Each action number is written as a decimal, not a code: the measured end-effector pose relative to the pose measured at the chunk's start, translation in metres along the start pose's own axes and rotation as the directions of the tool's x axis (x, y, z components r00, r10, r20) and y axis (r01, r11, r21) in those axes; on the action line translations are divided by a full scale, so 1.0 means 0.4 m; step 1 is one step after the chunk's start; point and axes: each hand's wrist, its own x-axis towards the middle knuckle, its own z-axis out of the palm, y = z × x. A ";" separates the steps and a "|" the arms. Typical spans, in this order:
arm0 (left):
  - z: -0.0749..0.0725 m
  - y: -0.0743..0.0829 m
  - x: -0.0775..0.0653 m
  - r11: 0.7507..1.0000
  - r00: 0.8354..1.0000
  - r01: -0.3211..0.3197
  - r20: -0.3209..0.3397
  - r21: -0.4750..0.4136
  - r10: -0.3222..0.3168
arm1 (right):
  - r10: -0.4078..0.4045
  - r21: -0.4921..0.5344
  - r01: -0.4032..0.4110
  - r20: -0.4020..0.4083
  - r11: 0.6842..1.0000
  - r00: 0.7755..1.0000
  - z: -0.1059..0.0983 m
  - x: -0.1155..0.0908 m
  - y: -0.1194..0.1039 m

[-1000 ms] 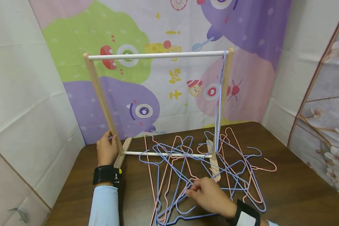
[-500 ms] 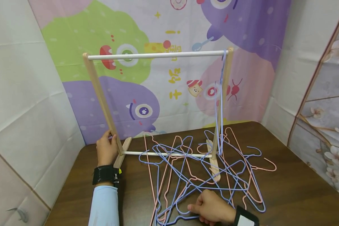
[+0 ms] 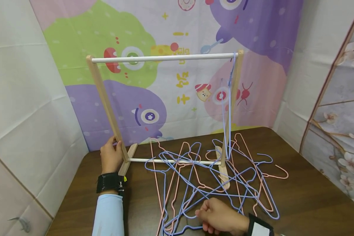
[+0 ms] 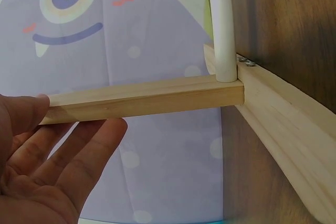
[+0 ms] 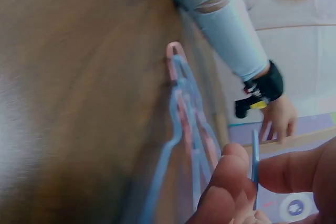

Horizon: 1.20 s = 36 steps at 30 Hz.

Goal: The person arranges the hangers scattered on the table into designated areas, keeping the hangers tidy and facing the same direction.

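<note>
My left hand [image 3: 111, 155] grips the left wooden upright [image 3: 105, 98] of a hanger rack low down, thumb on one side and fingers beneath in the left wrist view. At the front of the table, my right hand [image 3: 221, 216] pinches a thin blue clothes hanger [image 5: 255, 156] between thumb and fingers. Part of that hanger is hidden by the hand. Several blue and pink hangers lie tangled around it, among them a pink hanger [image 3: 277, 177] at the right. Another blue hanger [image 3: 230, 114] hangs from the right end of the white top rod [image 3: 165, 58].
The rack's white lower rod [image 3: 141, 160] runs behind and under the hanger pile. Its wooden feet [image 3: 132, 151] stand on the dark brown table [image 3: 309, 196]. Behind the table hangs a cartoon-printed curtain [image 3: 179, 121]; pale panels [image 3: 38, 98] flank both sides.
My right hand has moved toward the table's front edge, and a blue hanger by it now shows blurred. The hanging blue hanger swings slightly on the rod. My left hand stays in place.
</note>
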 end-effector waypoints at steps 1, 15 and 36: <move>0.000 0.000 0.000 1.000 1.000 0.001 0.003 -0.001 -0.001 | -0.001 0.025 0.001 0.009 1.000 1.000 -0.003 0.000 -0.011; 0.004 -0.008 -0.001 1.000 1.000 -0.019 -0.010 -0.006 0.019 | -0.126 0.053 0.133 -0.127 0.990 0.984 -0.091 0.012 -0.186; 0.002 0.002 -0.003 0.999 0.999 -0.040 -0.030 -0.004 0.040 | -0.180 0.063 0.242 -0.499 0.968 0.848 -0.135 0.108 -0.182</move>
